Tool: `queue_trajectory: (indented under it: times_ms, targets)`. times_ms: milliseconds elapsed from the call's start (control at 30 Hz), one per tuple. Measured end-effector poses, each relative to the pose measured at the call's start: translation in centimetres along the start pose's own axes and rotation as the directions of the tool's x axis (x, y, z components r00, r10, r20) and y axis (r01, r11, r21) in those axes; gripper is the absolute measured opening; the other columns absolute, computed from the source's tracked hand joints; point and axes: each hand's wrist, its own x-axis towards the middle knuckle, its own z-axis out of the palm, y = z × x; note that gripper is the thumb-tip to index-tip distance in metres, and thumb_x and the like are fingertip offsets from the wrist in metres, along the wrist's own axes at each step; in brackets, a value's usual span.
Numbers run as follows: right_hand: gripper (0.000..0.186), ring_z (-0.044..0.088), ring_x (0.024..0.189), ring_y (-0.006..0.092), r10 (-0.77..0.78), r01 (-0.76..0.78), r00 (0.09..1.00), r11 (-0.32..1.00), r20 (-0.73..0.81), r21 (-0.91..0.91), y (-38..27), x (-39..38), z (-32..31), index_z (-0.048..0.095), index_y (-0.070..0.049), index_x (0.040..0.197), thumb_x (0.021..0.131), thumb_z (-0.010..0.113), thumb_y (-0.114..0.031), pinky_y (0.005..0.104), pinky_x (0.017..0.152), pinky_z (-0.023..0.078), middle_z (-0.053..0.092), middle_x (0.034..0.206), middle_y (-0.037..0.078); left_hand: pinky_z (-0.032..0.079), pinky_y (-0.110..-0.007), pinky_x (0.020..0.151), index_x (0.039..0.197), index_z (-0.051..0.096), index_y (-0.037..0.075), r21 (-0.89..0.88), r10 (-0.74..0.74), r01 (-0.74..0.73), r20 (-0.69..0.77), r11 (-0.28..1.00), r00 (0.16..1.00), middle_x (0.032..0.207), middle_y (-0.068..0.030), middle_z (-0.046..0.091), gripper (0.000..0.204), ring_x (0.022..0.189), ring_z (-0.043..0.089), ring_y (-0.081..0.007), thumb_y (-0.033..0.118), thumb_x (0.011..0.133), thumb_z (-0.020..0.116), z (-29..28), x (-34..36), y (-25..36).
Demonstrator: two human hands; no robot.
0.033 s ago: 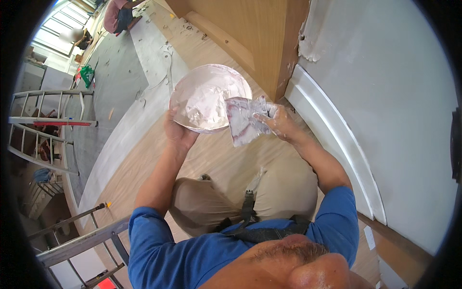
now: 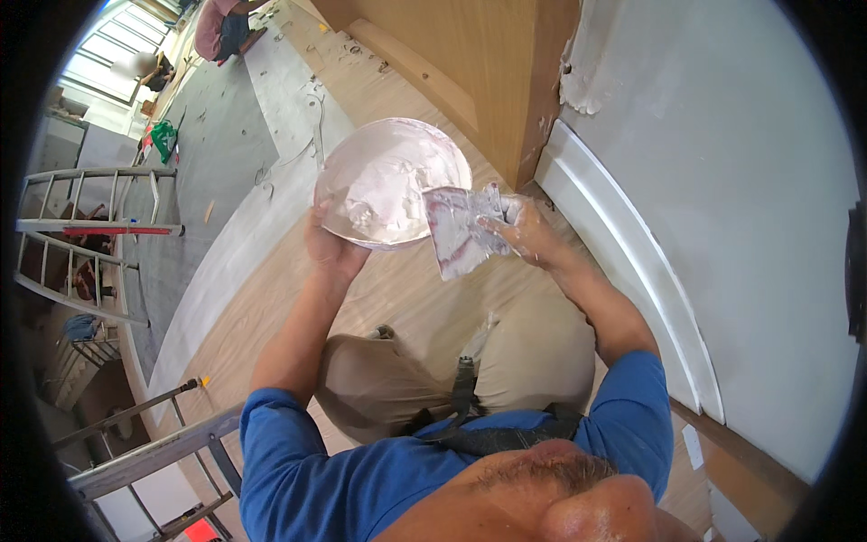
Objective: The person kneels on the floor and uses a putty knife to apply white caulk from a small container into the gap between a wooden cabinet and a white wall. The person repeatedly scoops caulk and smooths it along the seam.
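Observation:
A round bowl (image 2: pixel 339 172) with a pinkish-white inner wall is held out in front of my knees. White putty (image 2: pixel 397 188) lies in lumps across its bottom. My left hand (image 2: pixel 336 246) grips the bowl's near left side, the thumb at the rim. At the bowl's right edge, my right hand (image 2: pixel 528 230) is closed round the handle of a wide putty knife (image 2: pixel 452 237). Putty smears the knife's blade, and crumpled clear plastic seems to cover its handle. The blade overlaps the bowl's rim in view; whether it touches cannot be told. White residue marks my right fingers.
A grey wall (image 2: pixel 704 181) with a white baseboard (image 2: pixel 623 235) stands close on my right. Ahead is a wooden cabinet (image 2: pixel 452 54). Metal ladders (image 2: pixel 163 452) lie or stand to my left. Another person (image 2: pixel 221 32) crouches far ahead on the debris-strewn floor.
The bowl has shifted very slightly up and left. The putty knife's blade has dipped a little toward me. Both hands keep their grips.

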Motion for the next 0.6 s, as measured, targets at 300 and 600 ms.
queue_trajectory:
  times_ms: [300,600]
  targets:
    - [0.024,0.064,0.086,0.014,-0.046,0.086,0.841,0.995,-0.538,0.049,6.3,-3.6,-7.1,0.068,0.004,0.108,0.087,0.069,-0.007,0.0289,0.083,0.05,0.07,0.1,0.009,0.042,-0.052,0.106,0.147,0.036,0.014,0.193,0.167,-0.17,0.033,0.966,0.985,0.144,-0.0134,0.045,0.07,0.13,0.046,-0.0331,0.027,0.081,0.056,1.2,-0.6,3.1]
    - [0.022,0.069,0.096,0.0363,-0.621,0.207,0.53,0.755,-0.577,-0.622,16.0,0.7,-5.7,0.067,0.006,0.106,0.086,0.063,-0.001,0.0399,0.082,0.055,0.068,0.107,0.025,0.041,-0.051,0.108,0.149,0.033,0.015,0.195,0.145,-0.144,0.009,0.97,0.989,0.145,-0.0124,0.043,0.072,0.131,0.045,-0.0333,0.024,0.081,0.056,1.6,-1.9,1.1]
